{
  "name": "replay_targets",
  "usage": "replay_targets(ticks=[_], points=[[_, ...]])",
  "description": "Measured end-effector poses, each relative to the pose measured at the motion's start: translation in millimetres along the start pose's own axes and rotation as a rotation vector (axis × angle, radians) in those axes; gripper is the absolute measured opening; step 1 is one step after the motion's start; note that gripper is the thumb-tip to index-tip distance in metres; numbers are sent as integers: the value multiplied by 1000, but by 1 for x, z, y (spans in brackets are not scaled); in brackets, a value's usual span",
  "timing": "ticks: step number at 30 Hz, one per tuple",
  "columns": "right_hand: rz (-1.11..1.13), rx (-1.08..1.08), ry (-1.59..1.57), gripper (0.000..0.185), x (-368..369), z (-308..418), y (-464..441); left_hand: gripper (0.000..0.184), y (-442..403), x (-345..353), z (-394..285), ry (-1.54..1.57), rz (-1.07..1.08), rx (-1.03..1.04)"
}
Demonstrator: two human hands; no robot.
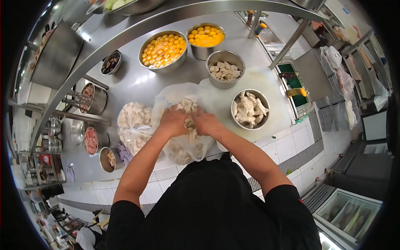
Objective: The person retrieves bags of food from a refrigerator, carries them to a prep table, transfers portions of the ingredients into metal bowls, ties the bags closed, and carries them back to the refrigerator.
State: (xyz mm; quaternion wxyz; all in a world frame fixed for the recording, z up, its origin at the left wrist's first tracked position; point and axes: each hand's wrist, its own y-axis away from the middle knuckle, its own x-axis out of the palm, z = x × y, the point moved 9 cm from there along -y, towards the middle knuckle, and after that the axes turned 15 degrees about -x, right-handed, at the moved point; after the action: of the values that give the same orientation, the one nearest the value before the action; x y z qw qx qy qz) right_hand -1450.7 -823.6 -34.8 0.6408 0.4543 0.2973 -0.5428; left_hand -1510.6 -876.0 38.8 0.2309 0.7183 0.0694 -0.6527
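Observation:
A large clear plastic bag (183, 152) lies open in front of me, holding pale, off-white food pieces (188, 104). My left hand (174, 121) reaches into its mouth, fingers spread over the pieces. From the other side my right hand (205, 122) rests on the same pieces, its fingers stretched inward and their tips partly hidden. Some pieces show between the two hands. Right of the bag, a steel bowl (267, 117) is heaped with similar pale, elongated pieces. Behind it, another steel pot (225, 84) contains rounder pale slices. A second, knotted bag (135, 129) of pale pieces sits left of my left hand.
Two steel bowls of egg yolks (164, 50) (206, 37) stand at the back. Pots of pinkish minced meat (91, 141) are on the left. A metal rail (166, 20) arches overhead. A white cutting board (277, 110) lies at right, beside a knife with a yellow handle (296, 92).

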Motion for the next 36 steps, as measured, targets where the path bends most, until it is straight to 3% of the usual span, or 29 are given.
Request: replay_targets(ticks=[3, 10, 12, 15, 17, 22, 24, 27, 28, 29, 30, 34, 36], points=[[-74, 24, 26, 74, -15, 2, -1, 34, -9, 6, 38, 136, -34, -213], [-54, 8, -104, 74, -17, -9, -5, 28, -6, 9, 49, 180, -10, -171], [-94, 6, -130, 75, -18, -7, -3, 45, 7, -10, 28, 275, -157, -35], [-34, 15, -150, 73, 5, -6, -1, 61, 18, -4, 3, 194, -113, 52], [-186, 51, -73, 72, 0, -8, -6, 66, 5, 4, 9, 191, -19, -6], [-220, 110, -118, 62, 4, -15, -7, 80, -20, 19, 25, 156, 153, -76], [-240, 102, -120, 58, 6, -23, -4, 77, -21, 30, 25, 208, 260, -64], [-394, 102, -389, 46, -12, -34, 8, 66, -14, 24, 19, 232, 220, -135], [-367, 191, -659, 44, -3, -38, 12, 66, -12, 37, 20, 235, 225, -136], [-340, 280, -927, 42, 3, -37, 15, 61, -16, 43, 25, 246, 80, -140], [-345, 282, -929, 42, 4, -36, 12, 56, -20, 45, 29, 255, -67, -139], [-374, 244, -1021, 40, 8, -33, -1, 47, -39, 68, 23, 228, -88, -125], [-371, 261, -999, 40, 20, -41, -5, 43, -37, 54, 21, 380, -190, -92]])
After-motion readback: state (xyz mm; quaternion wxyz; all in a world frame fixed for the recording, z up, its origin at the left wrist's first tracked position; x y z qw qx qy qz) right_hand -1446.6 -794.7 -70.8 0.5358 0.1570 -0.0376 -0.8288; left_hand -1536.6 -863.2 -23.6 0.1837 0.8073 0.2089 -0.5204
